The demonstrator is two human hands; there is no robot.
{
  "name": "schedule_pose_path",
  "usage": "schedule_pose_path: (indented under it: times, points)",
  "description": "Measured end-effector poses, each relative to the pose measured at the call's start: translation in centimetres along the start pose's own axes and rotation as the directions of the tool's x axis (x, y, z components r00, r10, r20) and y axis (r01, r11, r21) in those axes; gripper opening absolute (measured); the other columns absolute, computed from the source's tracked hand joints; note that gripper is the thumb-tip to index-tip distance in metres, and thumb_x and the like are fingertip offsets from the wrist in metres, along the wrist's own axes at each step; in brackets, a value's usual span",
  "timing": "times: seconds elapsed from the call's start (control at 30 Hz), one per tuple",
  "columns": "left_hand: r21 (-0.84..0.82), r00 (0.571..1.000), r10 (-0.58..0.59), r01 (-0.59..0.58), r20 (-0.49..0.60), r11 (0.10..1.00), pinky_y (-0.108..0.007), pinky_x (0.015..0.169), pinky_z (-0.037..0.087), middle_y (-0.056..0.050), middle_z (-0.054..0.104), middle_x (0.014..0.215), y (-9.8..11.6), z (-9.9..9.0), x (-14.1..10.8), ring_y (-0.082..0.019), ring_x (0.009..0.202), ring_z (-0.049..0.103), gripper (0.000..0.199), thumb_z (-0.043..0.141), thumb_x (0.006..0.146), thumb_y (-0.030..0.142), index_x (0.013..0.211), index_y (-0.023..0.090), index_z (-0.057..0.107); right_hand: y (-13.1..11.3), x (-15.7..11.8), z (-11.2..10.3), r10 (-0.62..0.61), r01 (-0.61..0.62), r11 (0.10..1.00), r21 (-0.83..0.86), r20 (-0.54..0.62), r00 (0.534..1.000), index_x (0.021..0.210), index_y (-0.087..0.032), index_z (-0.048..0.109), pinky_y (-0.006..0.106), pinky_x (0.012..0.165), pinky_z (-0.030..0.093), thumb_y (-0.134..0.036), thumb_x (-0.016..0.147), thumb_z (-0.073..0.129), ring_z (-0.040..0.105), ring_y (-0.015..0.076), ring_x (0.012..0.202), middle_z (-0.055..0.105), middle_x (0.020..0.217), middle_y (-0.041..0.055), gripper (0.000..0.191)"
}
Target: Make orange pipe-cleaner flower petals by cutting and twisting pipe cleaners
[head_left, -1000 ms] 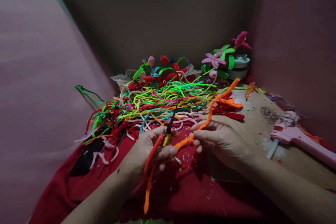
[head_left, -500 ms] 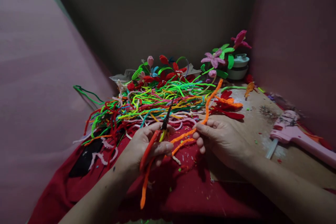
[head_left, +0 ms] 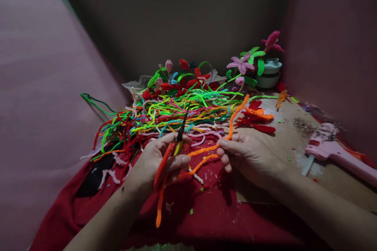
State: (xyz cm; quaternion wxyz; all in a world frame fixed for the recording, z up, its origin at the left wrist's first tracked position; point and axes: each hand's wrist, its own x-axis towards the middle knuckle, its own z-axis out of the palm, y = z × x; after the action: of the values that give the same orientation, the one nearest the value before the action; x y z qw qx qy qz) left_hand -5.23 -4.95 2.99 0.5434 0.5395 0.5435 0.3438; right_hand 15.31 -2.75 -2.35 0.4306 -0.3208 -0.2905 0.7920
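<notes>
Head view: your left hand (head_left: 156, 157) gripped a red-handled tool (head_left: 179, 136). Your right hand (head_left: 246, 152), at four o'clock, pinched orange chenille (head_left: 231, 124).

A craft workspace, whether in a home or a workshop unclear: behind the heap (head_left: 176, 115) of pipe cleaners are fuzzy flowers (head_left: 202, 75); right of the heap, a glue gun (head_left: 326, 148) lies on a stained board (head_left: 290, 141); in front, clippings (head_left: 198, 179) litter red cloth (head_left: 212, 219).

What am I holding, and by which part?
Your left hand holds a red-handled tool by its handles and, seemingly, orange chenille; your right hand pinches that chenille partway along.
</notes>
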Motion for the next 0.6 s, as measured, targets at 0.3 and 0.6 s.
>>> schedule_pose_path:
  times: [0.3, 0.6]
  points:
    - [0.098, 1.0, -0.02, 0.018, 0.02, 0.995, -0.017, 0.039, 0.039, 0.007, 0.05, 0.055, -1.2, 0.4, 1.9, -0.005, 0.038, 0.043, 0.037, 0.067, 0.066, 0.03, 0.097, 0.016, 0.052, 0.3, -0.3, 0.2, -0.067, 0.056, 0.993, 0.101, 0.102, 0.993, 0.069, -0.01, 0.066, 0.019, 0.046, 0.048, -0.022, 0.073, 0.066, 0.059, 0.0091, 0.05, 0.065, 0.062, 0.0041, 0.013]
    - [0.988, 0.599, 0.799, -0.148, 0.05, 0.049, -0.035, 0.088, 0.041, -0.009, 0.059, 0.102, 0.4, -2.0, -0.4, -0.021, 0.095, 0.052, 0.044, 0.049, 0.079, 0.015, 0.123, 0.016, 0.045, -0.7, -0.8, 0.8, -0.197, 0.196, 0.98, -0.033, -0.026, 0.98, 0.07, -0.013, 0.065, 0.021, 0.047, 0.049, -0.025, 0.074, 0.065, 0.061, 0.0107, 0.051, 0.067, 0.066, 0.0044, 0.013]
